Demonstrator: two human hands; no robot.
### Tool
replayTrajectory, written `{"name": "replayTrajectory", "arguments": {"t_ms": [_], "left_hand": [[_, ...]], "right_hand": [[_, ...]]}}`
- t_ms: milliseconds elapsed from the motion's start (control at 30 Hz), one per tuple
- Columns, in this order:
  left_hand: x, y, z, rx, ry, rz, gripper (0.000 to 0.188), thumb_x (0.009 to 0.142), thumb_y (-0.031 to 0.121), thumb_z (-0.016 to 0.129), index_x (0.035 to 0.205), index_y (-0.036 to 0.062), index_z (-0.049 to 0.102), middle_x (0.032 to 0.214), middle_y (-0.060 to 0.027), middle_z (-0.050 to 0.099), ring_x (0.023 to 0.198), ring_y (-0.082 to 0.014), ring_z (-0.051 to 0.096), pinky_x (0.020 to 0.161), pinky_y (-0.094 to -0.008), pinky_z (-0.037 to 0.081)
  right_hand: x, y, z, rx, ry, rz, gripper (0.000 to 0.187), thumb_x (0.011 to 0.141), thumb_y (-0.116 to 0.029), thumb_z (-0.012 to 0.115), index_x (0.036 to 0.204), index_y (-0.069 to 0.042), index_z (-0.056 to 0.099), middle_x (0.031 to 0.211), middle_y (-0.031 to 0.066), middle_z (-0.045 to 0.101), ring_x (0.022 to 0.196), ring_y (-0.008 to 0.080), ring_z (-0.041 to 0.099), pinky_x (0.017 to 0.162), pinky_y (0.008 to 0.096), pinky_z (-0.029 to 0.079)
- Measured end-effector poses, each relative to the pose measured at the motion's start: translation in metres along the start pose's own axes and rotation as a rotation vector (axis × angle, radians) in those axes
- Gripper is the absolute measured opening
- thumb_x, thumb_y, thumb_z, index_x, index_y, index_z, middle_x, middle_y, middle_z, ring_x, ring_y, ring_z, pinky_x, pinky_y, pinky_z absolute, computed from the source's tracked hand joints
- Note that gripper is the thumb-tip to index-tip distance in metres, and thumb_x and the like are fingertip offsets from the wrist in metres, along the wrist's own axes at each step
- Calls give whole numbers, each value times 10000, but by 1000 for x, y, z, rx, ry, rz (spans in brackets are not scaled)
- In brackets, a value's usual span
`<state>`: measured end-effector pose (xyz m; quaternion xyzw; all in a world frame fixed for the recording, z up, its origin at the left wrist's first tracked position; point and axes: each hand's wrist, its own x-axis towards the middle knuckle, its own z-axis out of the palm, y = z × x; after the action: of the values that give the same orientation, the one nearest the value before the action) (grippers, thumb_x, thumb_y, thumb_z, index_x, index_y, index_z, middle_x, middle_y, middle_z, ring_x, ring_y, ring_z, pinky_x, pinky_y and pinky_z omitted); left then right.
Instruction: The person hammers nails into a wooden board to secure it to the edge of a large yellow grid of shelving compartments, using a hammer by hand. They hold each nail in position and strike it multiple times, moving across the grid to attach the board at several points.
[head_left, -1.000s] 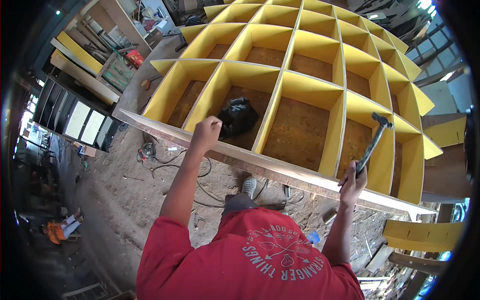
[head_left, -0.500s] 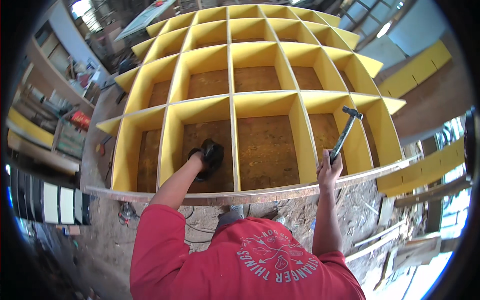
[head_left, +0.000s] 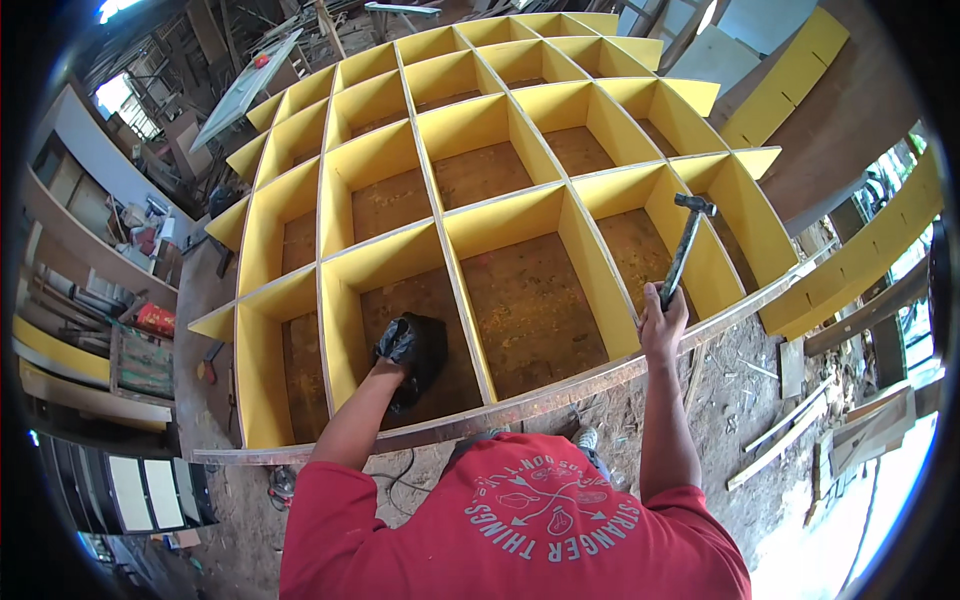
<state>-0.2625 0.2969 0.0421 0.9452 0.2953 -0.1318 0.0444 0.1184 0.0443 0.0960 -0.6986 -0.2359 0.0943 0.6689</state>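
Note:
My left hand [head_left: 388,368] reaches into a near compartment of a large yellow slotted grid [head_left: 590,260]. A black plastic bag [head_left: 428,350], crumpled and shiny, covers this hand past the wrist, so its fingers are hidden. Whether they grip anything inside cannot be made out. My right hand [head_left: 662,325] is closed around the lower handle of a hammer [head_left: 684,252], held upright with its metal head at the top, over the right near part of the grid. The grid's crossing boards stand on edge on a brown, paint-specked worktop [head_left: 530,300].
Notched yellow boards [head_left: 790,80] lean at the right, with another yellow board [head_left: 860,260] nearer. Wood strips [head_left: 790,430] litter the floor at right. A cluttered shelf [head_left: 150,235] stands left, and a red-and-black hand tool [head_left: 207,368] lies at the worktop's left edge.
The view has turned, so the grid appears tilted. My left hand is deeper in the black bag, still in the same compartment. My right hand keeps holding the hammer upright.

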Motion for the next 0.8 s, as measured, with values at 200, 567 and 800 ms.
{"name": "replayTrajectory", "arguments": {"t_ms": [200, 567, 800], "left_hand": [[-8, -40, 57, -234, 166, 86, 356, 970, 277, 608, 1279, 149, 731, 1317, -168, 708, 1264, -326, 637, 1105, -421, 483], [-38, -40, 45, -168, -48, -197, 432, 967, 211, 606, 1391, 136, 645, 1278, -167, 732, 1187, -366, 695, 1026, -457, 567], [-58, -71, 74, -92, 58, -123, 286, 886, 137, 665, 1158, 80, 733, 1027, -202, 772, 954, -405, 751, 839, -493, 610]], "right_hand": [[-3, -9, 1, -29, -6, -10, 209, 1022, -212, 727, 978, -36, 624, 617, -18, 533, 459, 63, 487, 427, 264, 386], [-1, -4, -8, 7, -18, 39, 248, 1009, -244, 743, 995, -25, 628, 646, -16, 560, 474, 66, 513, 445, 260, 416], [-1, -3, -5, 76, -46, 54, 235, 1031, -230, 718, 1008, -24, 608, 602, -37, 517, 422, 45, 466, 394, 232, 355]]}}
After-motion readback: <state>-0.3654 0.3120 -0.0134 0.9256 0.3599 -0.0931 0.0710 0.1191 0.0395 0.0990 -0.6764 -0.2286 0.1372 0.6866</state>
